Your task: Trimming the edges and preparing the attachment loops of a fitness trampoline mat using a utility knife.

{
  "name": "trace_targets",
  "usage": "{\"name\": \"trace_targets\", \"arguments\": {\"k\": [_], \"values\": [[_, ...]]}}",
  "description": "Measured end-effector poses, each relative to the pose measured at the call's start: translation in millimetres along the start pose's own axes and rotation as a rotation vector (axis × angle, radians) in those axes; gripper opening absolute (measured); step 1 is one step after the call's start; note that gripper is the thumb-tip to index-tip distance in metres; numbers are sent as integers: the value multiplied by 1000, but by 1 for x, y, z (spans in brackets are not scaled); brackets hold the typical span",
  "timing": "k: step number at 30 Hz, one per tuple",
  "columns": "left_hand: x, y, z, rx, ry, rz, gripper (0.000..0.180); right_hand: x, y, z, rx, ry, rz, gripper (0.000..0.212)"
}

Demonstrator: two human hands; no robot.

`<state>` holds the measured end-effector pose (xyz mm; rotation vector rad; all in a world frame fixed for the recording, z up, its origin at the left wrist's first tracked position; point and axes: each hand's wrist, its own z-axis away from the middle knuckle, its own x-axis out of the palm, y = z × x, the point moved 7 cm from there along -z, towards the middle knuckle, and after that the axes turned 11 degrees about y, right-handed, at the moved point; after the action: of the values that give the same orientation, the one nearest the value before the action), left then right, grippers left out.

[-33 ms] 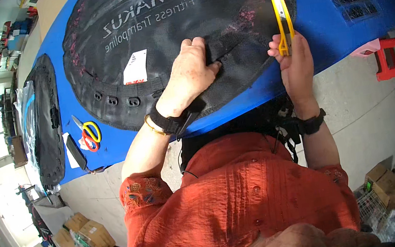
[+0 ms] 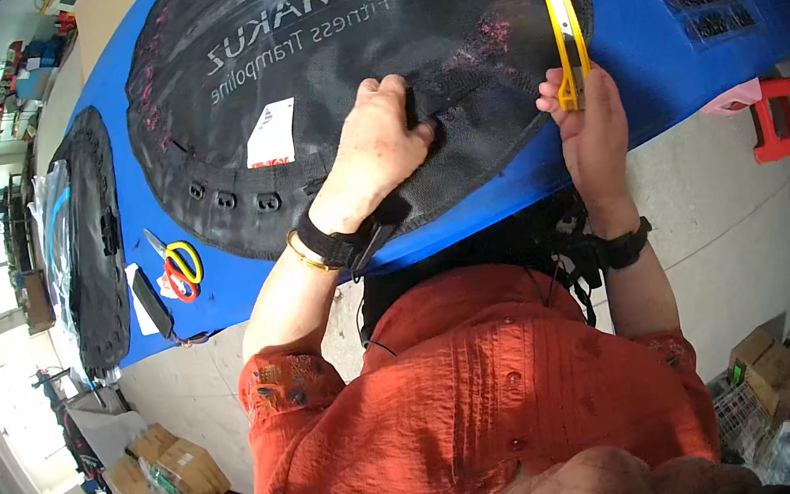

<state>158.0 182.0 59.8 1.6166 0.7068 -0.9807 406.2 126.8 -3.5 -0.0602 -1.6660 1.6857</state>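
Note:
A round black trampoline mat (image 2: 309, 67) lies on the blue-covered table (image 2: 136, 233), with plastic clips (image 2: 225, 200) along its near left rim and pink marks near its edges. My left hand (image 2: 378, 138) is closed on the mat's near part, its bent fingertips partly hidden. A yellow utility knife (image 2: 576, 38) sits upright in my right hand (image 2: 594, 123), fingers around the lower handle. Its pale blade end points up and away, above the mat's right edge. On the mat, left of my left hand, rests a white label (image 2: 271, 135).
Scissors (image 2: 180, 269) with yellow and red handles and a dark flat strip (image 2: 152, 303) lie at the table's left end. Beyond them is another black mat (image 2: 94, 249) beside clear plastic. A red stool (image 2: 789, 119) stands at right. Cardboard boxes (image 2: 189, 473) are on the lower left.
My left hand has shifted very slightly to the left on the mat. The knife and my right hand look almost the same.

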Motion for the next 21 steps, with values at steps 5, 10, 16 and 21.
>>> {"name": "trace_targets", "arguments": {"k": [5,10,16,21], "values": [[-19,-61,6,-278,235,389,43,1,1,0,-4,-4,14,39],[-45,-97,47,-577,265,839,28,3,-2,1,-27,-44,62,38],[-76,-137,93,-671,442,966,20,11,-7,7,-72,-86,161,36],[-91,-169,116,-737,562,943,22,7,-8,6,-106,-100,260,37]]}}
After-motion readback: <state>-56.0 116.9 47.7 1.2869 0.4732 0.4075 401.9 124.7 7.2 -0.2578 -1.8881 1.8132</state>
